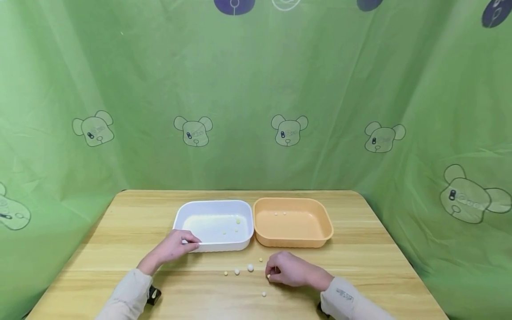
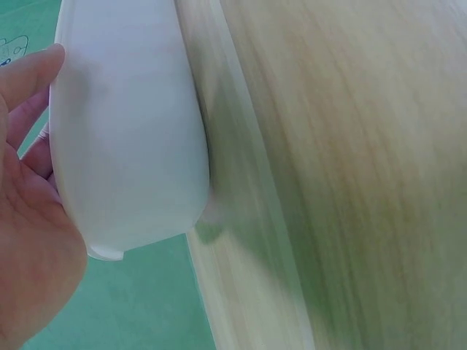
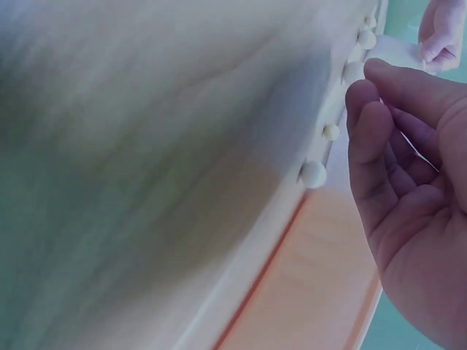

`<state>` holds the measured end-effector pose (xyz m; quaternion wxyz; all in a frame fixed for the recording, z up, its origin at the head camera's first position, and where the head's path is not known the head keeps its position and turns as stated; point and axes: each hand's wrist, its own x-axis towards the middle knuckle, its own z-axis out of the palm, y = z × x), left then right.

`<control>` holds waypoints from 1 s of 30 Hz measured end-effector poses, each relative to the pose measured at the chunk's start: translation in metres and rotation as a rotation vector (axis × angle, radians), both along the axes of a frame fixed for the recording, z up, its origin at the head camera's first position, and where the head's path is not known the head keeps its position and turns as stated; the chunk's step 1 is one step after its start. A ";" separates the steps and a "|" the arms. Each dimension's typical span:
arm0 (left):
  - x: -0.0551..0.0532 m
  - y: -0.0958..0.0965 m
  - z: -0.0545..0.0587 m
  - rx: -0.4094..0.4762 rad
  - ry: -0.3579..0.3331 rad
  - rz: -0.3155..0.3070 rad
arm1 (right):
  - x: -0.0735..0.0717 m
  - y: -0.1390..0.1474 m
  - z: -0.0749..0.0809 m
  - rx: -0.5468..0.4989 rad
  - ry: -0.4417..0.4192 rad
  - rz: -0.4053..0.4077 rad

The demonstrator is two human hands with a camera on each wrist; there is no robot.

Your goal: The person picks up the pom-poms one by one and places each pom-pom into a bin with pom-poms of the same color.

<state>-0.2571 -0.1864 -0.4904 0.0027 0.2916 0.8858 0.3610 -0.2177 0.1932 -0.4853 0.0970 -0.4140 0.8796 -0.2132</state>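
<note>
Left hand [image 1: 178, 245] grips the white tray [image 1: 230, 246] (long axis crosswise) while right hand [image 1: 290, 269] pinches a yellow bead [image 1: 269, 276].

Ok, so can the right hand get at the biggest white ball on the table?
Probably yes: in the head view nothing stands between the right hand and the biggest white ball, though that hand seems to pinch a small yellow ball.

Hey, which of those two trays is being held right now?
The white tray, on the left: the left hand grips its rim, while no hand touches the orange tray beside it.
</note>
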 end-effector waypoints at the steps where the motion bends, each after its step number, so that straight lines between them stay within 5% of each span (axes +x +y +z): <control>1: 0.000 0.000 0.000 0.001 0.004 -0.001 | 0.000 0.001 0.001 -0.004 -0.005 -0.006; 16: -0.003 -0.001 -0.003 0.000 0.040 -0.007 | -0.005 0.014 0.016 -0.089 -0.082 -0.081; 30: -0.004 -0.001 -0.003 0.002 0.027 -0.013 | -0.008 0.020 0.026 -0.133 -0.032 -0.085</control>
